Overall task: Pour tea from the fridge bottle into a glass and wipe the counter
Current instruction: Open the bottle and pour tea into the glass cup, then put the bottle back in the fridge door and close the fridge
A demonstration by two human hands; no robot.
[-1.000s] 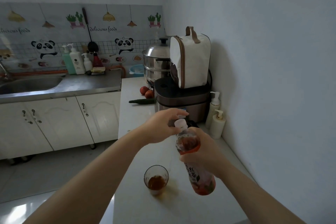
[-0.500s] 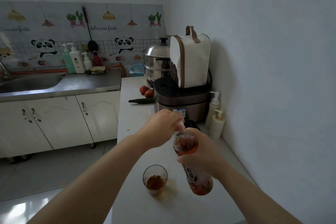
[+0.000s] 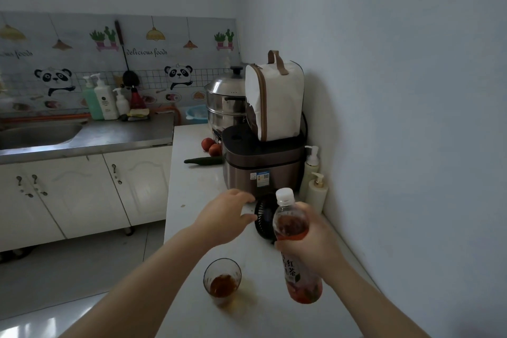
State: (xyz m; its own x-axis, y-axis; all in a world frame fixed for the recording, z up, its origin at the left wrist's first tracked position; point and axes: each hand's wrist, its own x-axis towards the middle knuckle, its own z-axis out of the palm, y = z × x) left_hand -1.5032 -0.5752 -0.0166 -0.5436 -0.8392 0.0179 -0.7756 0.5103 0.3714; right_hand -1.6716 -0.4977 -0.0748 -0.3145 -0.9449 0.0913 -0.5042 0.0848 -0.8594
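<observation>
A clear bottle of red tea (image 3: 291,223) with a white cap on it and a labelled lower half is held upright above the white counter (image 3: 192,195) by my right hand (image 3: 312,239), which wraps around its middle. My left hand (image 3: 227,217) is off the cap, to the left of the bottle, with loosely spread fingers and nothing in it. A small glass (image 3: 222,280) with a little brown tea at the bottom stands on the counter below my left forearm, just left of the bottle's base.
A small black fan (image 3: 263,217) stands behind the bottle. A brown rice cooker (image 3: 260,167) with a white bag on top, a steel steamer (image 3: 225,101), two pump bottles (image 3: 315,186), a cucumber (image 3: 203,161) and tomatoes lie further back. A steel sink (image 3: 35,132) sits at the left.
My left hand, which was gripping the bottle's cap, has let go and moved left. The bottle has tilted closer to upright in my right hand.
</observation>
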